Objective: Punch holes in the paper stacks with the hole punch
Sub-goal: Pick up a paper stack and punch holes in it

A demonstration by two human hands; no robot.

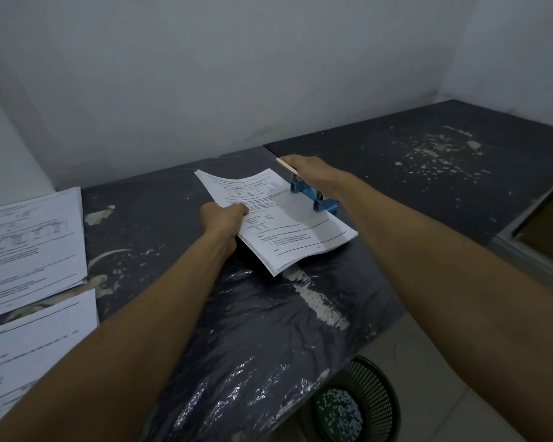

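Pressing hand: the right hand (312, 173) lies on top of the hole punch (313, 195), its fingers curled over the pale lever at the far end, grasping it; the forearm runs in from the near right.
Holding hand: the left hand (223, 218) grasps the left edge of the paper stack (288, 224), fingers clenched round the sheets with the thumb on top; wrist straight, forearm reaching in from the near left.
Hole punch: blue body with two squared posts and a flat cream lever, standing on the worktop (396, 173) at the stack's far right edge.
Paper stack: white printed sheets, rectangular, set at a slant mid-worktop; the right edge sits in the punch's mouth, the far end bows upward, and the near corner fans slightly into separate sheets.
Worktop: dark, matt, speckled with pale chipped patches; a seam divides a left slab from a right one. Crinkled, glossy clear plastic film (253, 346) covers the near part.
Other papers: two more printed stacks (29, 247) lie flat at the left edge, well apart from the punch.
Open room: bare dark surface to the far right.
Floor: a green mesh basket (361, 406) holding white flecks stands below the worktop's near edge.
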